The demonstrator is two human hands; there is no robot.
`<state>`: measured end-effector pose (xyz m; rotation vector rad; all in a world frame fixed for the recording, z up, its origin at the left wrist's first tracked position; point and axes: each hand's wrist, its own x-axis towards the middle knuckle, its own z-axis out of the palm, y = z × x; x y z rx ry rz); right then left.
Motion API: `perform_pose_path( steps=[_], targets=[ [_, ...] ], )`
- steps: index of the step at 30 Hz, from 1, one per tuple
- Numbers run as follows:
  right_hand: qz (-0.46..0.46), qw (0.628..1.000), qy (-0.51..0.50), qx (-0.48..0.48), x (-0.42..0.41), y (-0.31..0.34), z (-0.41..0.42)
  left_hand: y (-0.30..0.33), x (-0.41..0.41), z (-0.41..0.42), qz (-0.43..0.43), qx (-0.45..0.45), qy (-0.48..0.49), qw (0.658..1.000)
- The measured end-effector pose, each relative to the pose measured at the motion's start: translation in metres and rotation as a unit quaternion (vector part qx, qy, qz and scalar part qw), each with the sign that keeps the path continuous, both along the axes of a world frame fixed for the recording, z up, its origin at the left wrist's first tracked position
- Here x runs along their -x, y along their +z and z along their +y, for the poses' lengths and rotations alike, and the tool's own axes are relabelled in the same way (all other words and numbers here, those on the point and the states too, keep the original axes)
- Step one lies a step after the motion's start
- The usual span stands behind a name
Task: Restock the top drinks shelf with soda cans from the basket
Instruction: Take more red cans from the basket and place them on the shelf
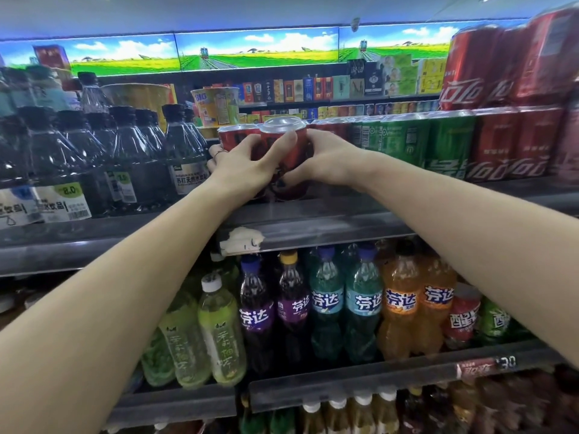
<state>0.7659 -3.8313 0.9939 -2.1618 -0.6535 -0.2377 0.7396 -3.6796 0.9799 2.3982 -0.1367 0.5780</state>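
Head view: we are clasping a red soda can (283, 158) between left hand (242, 166) and right hand (329, 161), both curled around it, steadying it upright at the top shelf (313, 223) front edge.

The top shelf (313, 220) carried a red can (283, 158) near its front edge. Left of that can stood dark water bottles (185, 155); right of it, green cans (407, 142), then red cola cans (507, 145). More red cans (232, 137) stood just behind it.
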Motion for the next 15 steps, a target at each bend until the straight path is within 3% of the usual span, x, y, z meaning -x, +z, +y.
perform_pose_path(
  steps=[5, 12, 15],
  targets=[
    [-0.012, 0.995, -0.081, 0.052, -0.015, 0.001, -0.002, -0.006, 0.004, 0.014, 0.011, -0.065, 0.056, 0.996],
    [-0.044, 0.968, -0.23, 0.085, -0.008, -0.001, -0.008, -0.006, -0.002, 0.021, -0.004, 0.057, 0.044, 0.997],
    [-0.107, 0.971, -0.2, 0.071, -0.002, -0.004, -0.012, -0.005, 0.0, 0.021, -0.002, 0.068, 0.04, 0.997]
  ],
)
